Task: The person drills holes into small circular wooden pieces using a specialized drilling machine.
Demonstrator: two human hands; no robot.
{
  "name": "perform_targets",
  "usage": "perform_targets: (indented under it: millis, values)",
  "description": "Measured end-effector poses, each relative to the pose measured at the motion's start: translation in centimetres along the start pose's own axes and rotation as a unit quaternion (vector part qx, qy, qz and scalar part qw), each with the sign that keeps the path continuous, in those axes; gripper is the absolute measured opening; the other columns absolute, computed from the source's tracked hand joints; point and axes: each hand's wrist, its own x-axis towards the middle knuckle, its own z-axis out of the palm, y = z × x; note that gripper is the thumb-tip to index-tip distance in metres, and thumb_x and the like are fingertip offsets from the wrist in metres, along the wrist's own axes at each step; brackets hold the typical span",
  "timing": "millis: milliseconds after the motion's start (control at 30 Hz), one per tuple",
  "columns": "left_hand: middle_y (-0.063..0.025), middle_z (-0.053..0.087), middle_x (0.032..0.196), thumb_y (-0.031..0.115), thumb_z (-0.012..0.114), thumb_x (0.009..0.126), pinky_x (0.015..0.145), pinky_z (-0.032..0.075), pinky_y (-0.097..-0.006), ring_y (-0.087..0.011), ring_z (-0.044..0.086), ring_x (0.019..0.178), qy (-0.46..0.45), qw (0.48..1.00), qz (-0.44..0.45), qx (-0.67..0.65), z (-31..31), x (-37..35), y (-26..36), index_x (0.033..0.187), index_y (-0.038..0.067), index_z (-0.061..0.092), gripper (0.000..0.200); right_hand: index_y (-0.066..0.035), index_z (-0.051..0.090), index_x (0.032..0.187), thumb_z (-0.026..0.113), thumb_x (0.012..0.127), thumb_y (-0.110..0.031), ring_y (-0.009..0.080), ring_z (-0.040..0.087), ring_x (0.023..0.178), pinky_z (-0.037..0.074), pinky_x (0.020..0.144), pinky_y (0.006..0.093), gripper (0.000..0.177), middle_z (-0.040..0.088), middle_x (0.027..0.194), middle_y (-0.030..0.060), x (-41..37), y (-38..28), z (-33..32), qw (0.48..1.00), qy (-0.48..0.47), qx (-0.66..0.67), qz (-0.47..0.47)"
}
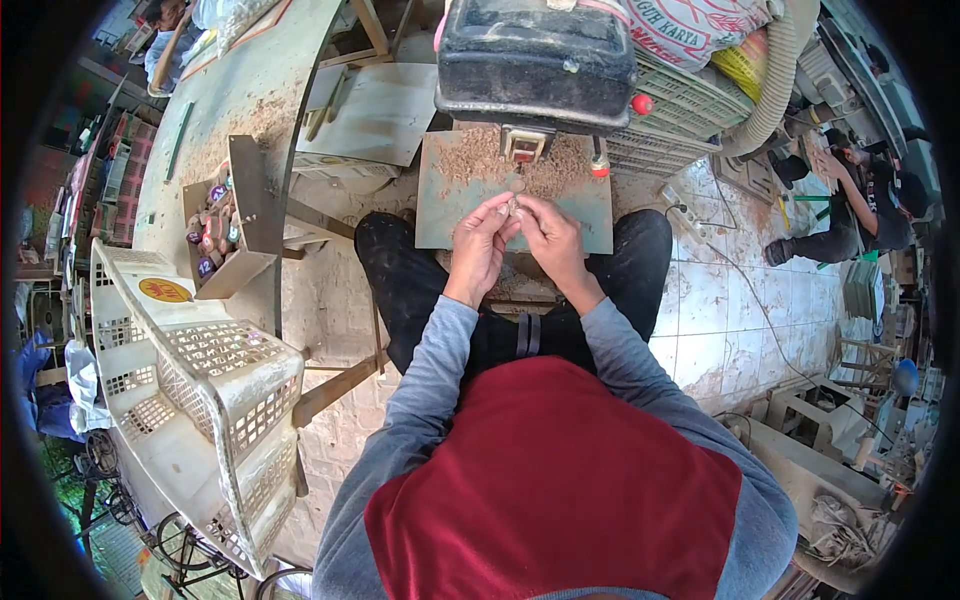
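Observation:
My left hand [480, 245] and my right hand [552, 238] meet in front of the machine, fingertips pinched together. Between them is a small brownish piece [514, 204], too small and covered to name. Just beyond the fingertips, the chuck end [525, 150] of a black-housed bench machine [535, 60] points down at its greenish work plate [445, 215]. Wood shavings [465, 158] lie heaped on that plate. A red knob [600, 168] hangs at the right of the machine.
On the left, a wooden box [245, 265] of small rounded pieces with numbered ends sits on a dusty bench [205, 120]. A white plastic basket [235, 345] stands nearer. To the right are a power strip [685, 212], a trailing cable and a seated person [868, 205].

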Motion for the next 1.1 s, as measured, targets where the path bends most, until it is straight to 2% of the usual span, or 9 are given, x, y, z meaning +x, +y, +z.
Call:
perform_targets:
  millis: [100,233,333,500,600,733,933,1000,1100]
  values:
    - [-0.0073,0.069,0.103,0.007,0.057,0.097,0.079,0.055,-0.024,-0.0116,0.067,0.088,0.009,0.999,0.009,0.039,0.2,0.0,0.0,0.119,-0.004,0.062,0.024,-0.003,0.066,0.099,0.069,0.086,-0.005,0.0273,0.067,0.065,0.05,0.055,0.0364,0.013,0.068,0.083,0.0133,0.3,0.5,0.2,0.997,0.026,-0.025,-0.071]
    - [-0.0064,0.069,0.1,0.007,0.058,0.097,0.079,0.053,-0.0236,-0.0109,0.066,0.087,0.017,0.998,0.007,0.064,0.1,-0.1,-0.2,0.118,-0.003,0.063,0.024,-0.004,0.064,0.094,0.069,0.085,-0.005,0.0294,0.066,0.063,0.05,0.055,0.0386,0.011,0.068,0.082,0.0126,0.2,0.7,0.2,0.993,0.026,-0.063,-0.093]
    - [-0.0054,0.069,0.098,0.008,0.058,0.096,0.077,0.053,-0.0237,-0.0108,0.066,0.086,0.024,0.997,0.017,0.065,-0.8,0.2,-1.2,0.117,-0.003,0.063,0.023,-0.004,0.06,0.091,0.068,0.086,-0.006,0.0276,0.065,0.06,0.05,0.054,0.0382,0.01,0.066,0.075,0.0126,0.0,0.5,0.5,0.993,0.024,-0.08,-0.085]
    - [-0.0094,0.069,0.096,0.01,0.055,0.097,0.076,0.057,-0.0267,-0.0145,0.068,0.082,0.051,0.995,-0.014,-0.079,-0.4,0.6,-0.3,0.115,-0.003,0.059,0.022,-0.002,0.058,0.089,0.067,0.088,-0.008,0.0166,0.055,0.048,0.042,0.047,0.0335,0.01,0.054,0.057,0.0105,-1.2,0.6,0.4,0.995,-0.058,0.041,0.072]
    - [-0.0111,0.069,0.096,0.011,0.055,0.098,0.077,0.059,-0.0279,-0.0155,0.069,0.081,0.047,0.995,-0.019,-0.09,-0.3,0.5,0.2,0.115,-0.003,0.058,0.023,-0.003,0.061,0.092,0.065,0.09,-0.008,0.0139,0.05,0.046,0.038,0.045,0.0331,0.007,0.052,0.056,0.0093,-1.0,0.2,0.4,0.998,-0.022,0.038,0.046]
    - [-0.0104,0.069,0.096,0.012,0.055,0.098,0.077,0.058,-0.0272,-0.0154,0.069,0.082,0.039,0.995,-0.02,-0.089,-0.6,0.5,-0.1,0.116,-0.003,0.058,0.024,-0.004,0.064,0.098,0.064,0.09,-0.008,0.0181,0.059,0.052,0.044,0.048,0.0337,0.009,0.061,0.066,0.0123,-0.4,-1.0,-0.1,0.995,-0.046,0.005,0.088]
    - [-0.0085,0.068,0.095,0.012,0.054,0.099,0.076,0.058,-0.0258,-0.0142,0.069,0.081,0.015,0.998,-0.007,-0.061,-0.4,0.3,-0.3,0.117,-0.003,0.058,0.024,-0.005,0.065,0.108,0.063,0.088,-0.007,0.0289,0.072,0.075,0.055,0.061,0.0357,0.019,0.071,0.096,0.0158,-0.4,-0.4,0.5,0.998,-0.022,-0.016,-0.064]
    - [-0.0085,0.068,0.097,0.012,0.054,0.099,0.077,0.056,-0.0252,-0.0137,0.068,0.083,0.023,0.999,-0.031,-0.027,-1.1,0.2,-0.2,0.116,-0.003,0.058,0.023,-0.006,0.065,0.108,0.063,0.089,-0.008,0.0294,0.072,0.077,0.055,0.063,0.035,0.019,0.071,0.094,0.0153,-0.3,-0.3,0.6,0.998,-0.038,0.004,-0.058]
    - [-0.0079,0.067,0.101,0.011,0.054,0.097,0.08,0.055,-0.0263,-0.0134,0.066,0.088,0.025,0.999,-0.022,-0.037,-1.0,-0.5,-0.8,0.117,-0.003,0.059,0.025,-0.004,0.063,0.102,0.064,0.09,-0.009,0.0299,0.072,0.081,0.054,0.065,0.0358,0.013,0.07,0.089,0.0162,-0.7,0.0,0.8,0.995,-0.078,0.033,0.054]
